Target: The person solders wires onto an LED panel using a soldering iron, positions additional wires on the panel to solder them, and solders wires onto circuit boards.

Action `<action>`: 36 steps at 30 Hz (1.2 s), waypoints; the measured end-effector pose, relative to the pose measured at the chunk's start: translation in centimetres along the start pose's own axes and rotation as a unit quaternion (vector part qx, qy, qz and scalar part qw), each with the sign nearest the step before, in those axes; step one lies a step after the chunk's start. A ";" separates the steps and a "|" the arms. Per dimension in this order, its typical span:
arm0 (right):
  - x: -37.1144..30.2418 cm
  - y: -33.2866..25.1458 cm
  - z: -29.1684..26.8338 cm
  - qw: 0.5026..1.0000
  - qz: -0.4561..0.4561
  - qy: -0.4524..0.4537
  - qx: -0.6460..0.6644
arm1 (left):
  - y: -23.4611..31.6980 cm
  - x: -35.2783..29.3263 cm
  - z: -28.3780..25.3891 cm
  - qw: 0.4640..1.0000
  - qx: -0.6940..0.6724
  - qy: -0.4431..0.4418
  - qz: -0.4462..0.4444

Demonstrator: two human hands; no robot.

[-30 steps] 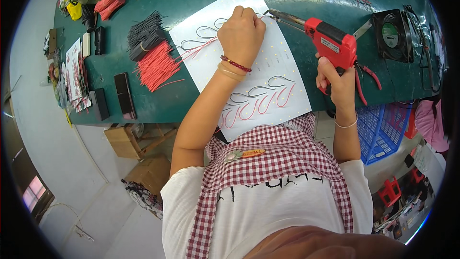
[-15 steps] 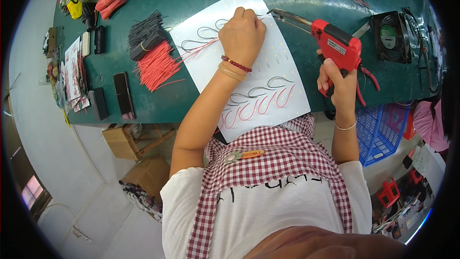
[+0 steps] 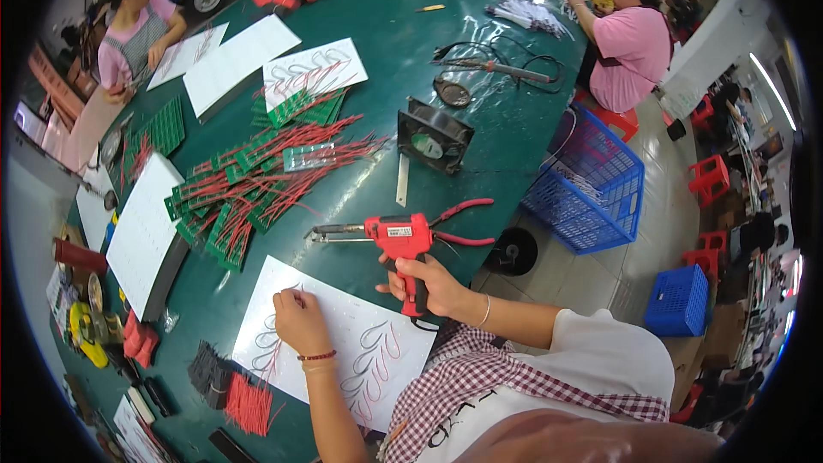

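Observation:
My right hand (image 3: 435, 281) grips a red pistol-shaped soldering gun (image 3: 400, 236) by its handle, its long metal nozzle pointing left over the green table. Below that nozzle, my left hand (image 3: 300, 321) rests on a white sheet (image 3: 330, 377) with its fingers pinched together; what they hold, if anything, is hidden. Looped black and red wires stand in rows on the sheet, some beside my left hand and others (image 3: 375, 369) on the right half. Left of the sheet lie a bundle of black wires (image 3: 208, 377) and a bundle of red wires (image 3: 247, 403).
Behind the gun are red-handled pliers (image 3: 463, 223) and a black fan (image 3: 433, 135). Green circuit boards with red wires (image 3: 249, 180) pile up beyond my left hand, beside a stack of white sheets (image 3: 146, 236). A blue crate (image 3: 591, 180) stands right. Two people sit at the table.
The view has swung up and round, bringing in the far table and two people. The gun's nozzle has moved away from my left hand, which stays pinched over the sheet.

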State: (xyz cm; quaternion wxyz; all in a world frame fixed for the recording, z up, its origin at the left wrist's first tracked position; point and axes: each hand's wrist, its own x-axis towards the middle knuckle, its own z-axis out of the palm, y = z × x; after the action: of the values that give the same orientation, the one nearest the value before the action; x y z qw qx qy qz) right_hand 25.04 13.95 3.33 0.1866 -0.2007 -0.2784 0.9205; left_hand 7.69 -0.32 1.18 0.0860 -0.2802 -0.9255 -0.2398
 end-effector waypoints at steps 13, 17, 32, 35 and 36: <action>-0.2 -3.1 -0.8 0.998 -0.046 0.022 -0.023 | 3.3 -3.0 -1.0 0.984 0.046 -0.084 0.148; -0.7 -3.4 -0.4 0.998 -0.062 0.016 -0.018 | 1.7 -2.5 -2.4 0.979 0.052 -0.057 0.188; -0.3 -4.5 -1.5 0.992 -0.097 0.024 -0.074 | -4.6 1.0 -1.3 0.963 0.232 -0.027 0.138; -0.3 -4.9 -1.8 0.992 -0.098 0.011 -0.075 | -4.4 0.7 -2.3 0.967 0.160 -0.076 0.181; -0.2 -5.0 -1.8 0.992 -0.098 0.003 -0.081 | -4.5 0.7 -2.2 0.970 0.136 -0.086 0.183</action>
State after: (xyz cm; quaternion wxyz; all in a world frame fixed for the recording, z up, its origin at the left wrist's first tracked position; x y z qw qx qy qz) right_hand 27.26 18.49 4.93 0.2595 -0.1898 -0.3700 0.8716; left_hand 4.65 -4.38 1.54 0.0858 -0.4502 -0.8863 -0.0665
